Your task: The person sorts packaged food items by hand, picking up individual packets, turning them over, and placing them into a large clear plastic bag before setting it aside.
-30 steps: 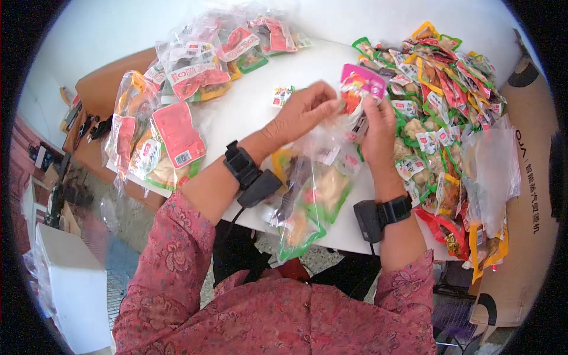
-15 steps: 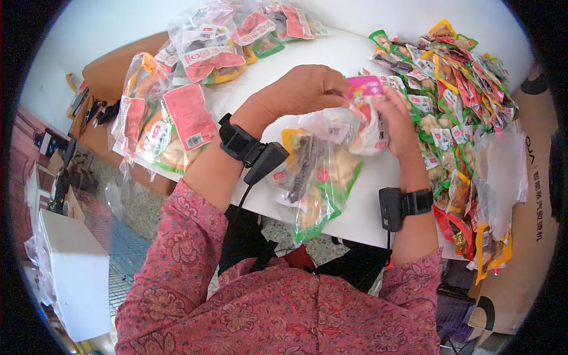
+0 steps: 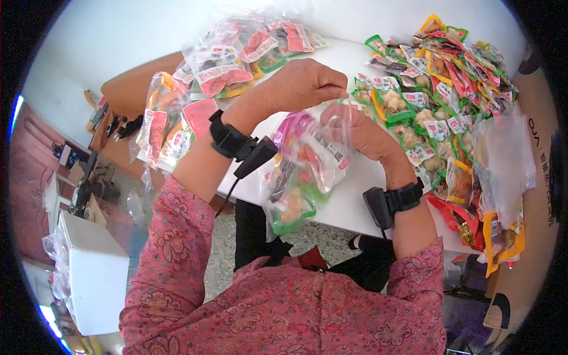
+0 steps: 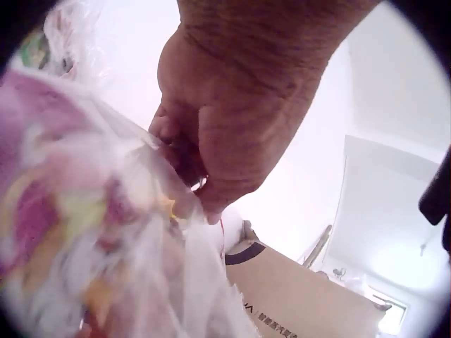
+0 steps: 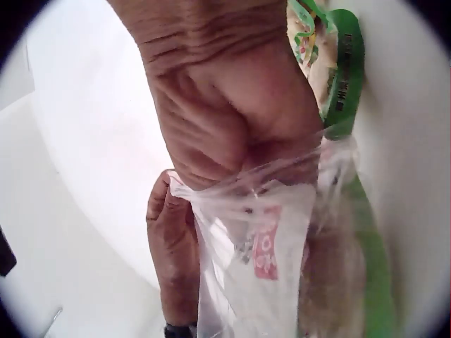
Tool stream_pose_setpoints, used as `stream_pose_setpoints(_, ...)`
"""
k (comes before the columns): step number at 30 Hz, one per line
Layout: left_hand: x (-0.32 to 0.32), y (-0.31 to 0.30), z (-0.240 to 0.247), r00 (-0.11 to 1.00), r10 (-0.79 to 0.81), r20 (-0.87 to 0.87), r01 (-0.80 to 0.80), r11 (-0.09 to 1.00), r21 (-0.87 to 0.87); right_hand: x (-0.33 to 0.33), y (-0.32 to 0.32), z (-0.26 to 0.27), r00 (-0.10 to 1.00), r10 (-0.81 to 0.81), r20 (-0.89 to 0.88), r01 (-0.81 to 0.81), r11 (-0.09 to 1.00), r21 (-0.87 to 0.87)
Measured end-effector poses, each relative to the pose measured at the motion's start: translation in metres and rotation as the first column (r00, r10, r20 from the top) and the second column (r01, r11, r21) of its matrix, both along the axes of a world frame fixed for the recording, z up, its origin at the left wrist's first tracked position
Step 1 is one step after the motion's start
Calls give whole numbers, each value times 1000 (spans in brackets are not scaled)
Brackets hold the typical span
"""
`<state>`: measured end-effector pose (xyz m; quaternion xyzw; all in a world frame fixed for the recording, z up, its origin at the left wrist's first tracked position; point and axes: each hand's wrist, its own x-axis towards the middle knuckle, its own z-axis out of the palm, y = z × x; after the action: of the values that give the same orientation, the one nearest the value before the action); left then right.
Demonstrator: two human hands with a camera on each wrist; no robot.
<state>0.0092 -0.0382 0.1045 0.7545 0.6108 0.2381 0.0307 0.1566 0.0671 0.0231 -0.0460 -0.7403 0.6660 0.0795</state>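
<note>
A clear plastic bag (image 3: 273, 216) hangs over the table's front edge with several food packets inside. My left hand (image 3: 307, 86) pinches the bag's rim near its mouth, thumb and fingertips together on the film. A packet with a purple top (image 3: 291, 131) and a white printed lower part is within the bag, above a green-edged packet (image 3: 290, 210). My right hand (image 3: 370, 136) is bent down into the bag's mouth. In the right wrist view the film (image 5: 218, 243) crosses that hand, and its fingertips are hidden behind the bag and packets.
Loose food packets (image 3: 438, 94) are heaped on the white table's right side, by a stack of clear bags (image 3: 503, 171). Filled bags (image 3: 222, 71) stand at the back left, with others (image 3: 171, 127) nearer. A cardboard box (image 3: 541, 177) borders the table's right edge.
The purple-topped packet has gone from between my hands down and left into the bag. My right hand has bent over to the bag's mouth, and my left hand has risen slightly with the rim.
</note>
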Motion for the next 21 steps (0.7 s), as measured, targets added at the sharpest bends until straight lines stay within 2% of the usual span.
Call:
stream_pose_setpoints(2,7,-13,14,982,49,-182,-40,998,56,1,2,7,992,113,54,-115,993,25)
stream_pose_setpoints(3,9,-20,19,983,27,-181,0,989,145,-1,5,6,994,-52,-91,72,971,228)
stream_pose_setpoints(4,11,-28,25,980,32,-195,-4,990,142,0,9,8,993,-47,-106,69,972,224)
stream_pose_setpoints(6,16,-43,39,986,132,-98,-118,983,140,5,16,16,883,-283,-375,352,927,130)
stream_pose_setpoints(7,17,-48,43,980,163,-113,-141,973,182,10,18,19,920,-203,-337,258,958,128)
stream_pose_setpoints(8,18,-52,45,978,168,-125,-143,973,183,10,14,20,916,-198,-348,254,959,124)
stream_pose_setpoints(10,20,-58,51,980,176,-97,-137,938,319,9,2,19,907,-152,-393,310,872,378)
stream_pose_setpoints(11,22,-62,54,977,183,-109,-140,937,320,9,-1,18,904,-146,-403,308,875,374)
stream_pose_setpoints(12,26,-65,57,970,220,-106,-177,932,317,8,-4,17,945,-85,-316,159,963,215)
stream_pose_setpoints(13,29,-68,60,961,257,-101,-214,925,315,7,-8,16,971,-2,-237,11,999,37)
stream_pose_setpoints(14,30,-69,62,959,264,-108,-218,923,318,5,-13,15,970,6,-245,4,999,39)
stream_pose_setpoints(16,34,-68,64,954,281,-101,-227,902,368,-1,-24,12,914,-58,-402,51,998,-27)
stream_pose_setpoints(17,36,-67,65,952,287,-104,-231,899,372,-5,-23,8,912,-51,-407,44,999,-25)
stream_pose_setpoints(19,42,-67,68,848,480,-226,-433,872,230,-10,-21,8,944,-106,-311,96,994,-47)
stream_pose_setpoints(20,37,-65,65,844,486,-226,-437,868,235,-10,-20,8,944,-99,-315,90,995,-43)
stream_pose_setpoints(21,25,-62,56,895,375,-241,-279,893,354,-5,-26,17,927,-165,-336,108,977,-182)
